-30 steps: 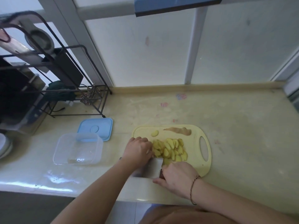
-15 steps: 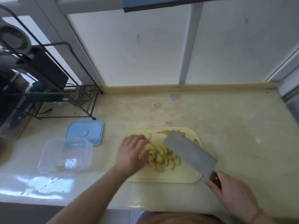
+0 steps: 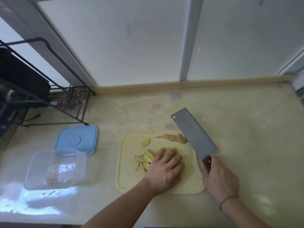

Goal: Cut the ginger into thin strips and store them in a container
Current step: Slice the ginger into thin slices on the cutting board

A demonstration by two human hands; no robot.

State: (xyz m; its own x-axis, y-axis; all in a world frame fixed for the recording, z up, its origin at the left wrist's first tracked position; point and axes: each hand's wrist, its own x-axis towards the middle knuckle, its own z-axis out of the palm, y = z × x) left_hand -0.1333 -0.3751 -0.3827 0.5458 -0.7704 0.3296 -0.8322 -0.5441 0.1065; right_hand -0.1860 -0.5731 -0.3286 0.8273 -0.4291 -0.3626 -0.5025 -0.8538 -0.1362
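A pale yellow cutting board lies on the counter. On it is a pile of yellow ginger slices; my left hand rests flat on top of the pile, fingers spread, hiding its right part. One loose slice and a brown strip of ginger peel lie at the board's far edge. My right hand grips the wooden handle of a cleaver, held raised over the board's right edge with the blade pointing away. A clear plastic container stands open at the left.
The container's blue lid lies behind it. A black wire rack with dark items stands at the far left. Frosted window panels run along the counter's back edge.
My right hand has swung the cleaver up and to the right, off the slices. My left hand has slid right and flattened on the pile. The view has shifted left.
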